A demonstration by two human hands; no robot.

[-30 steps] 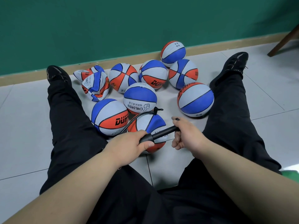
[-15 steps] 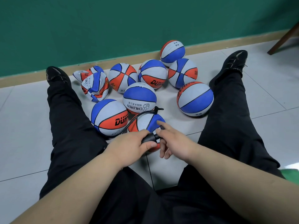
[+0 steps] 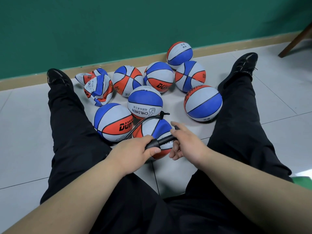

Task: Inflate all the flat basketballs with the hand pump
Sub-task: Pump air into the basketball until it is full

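Head view, left hand (image 3: 133, 149) grips pump (image 3: 162, 141), right hand (image 3: 187, 142) grips its handle (image 3: 176, 127), basketball (image 3: 160, 127) underneath, bare floor (image 3: 170, 173) between legs (image 3: 72, 132)

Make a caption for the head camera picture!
Left hand grips the pump, right hand holds its handle, hose looping over a basketball.

The middle ball (image 3: 145, 102) is showing "CHILDREN" upside down, beside a thumbs-up sign. The near-left ball (image 3: 113, 122) and a rear ball (image 3: 158, 76) are showing black letters "DU", the rest cut off.

Black trousers (image 3: 72, 132), black shoes (image 3: 57, 78), bare forearms (image 3: 81, 203)
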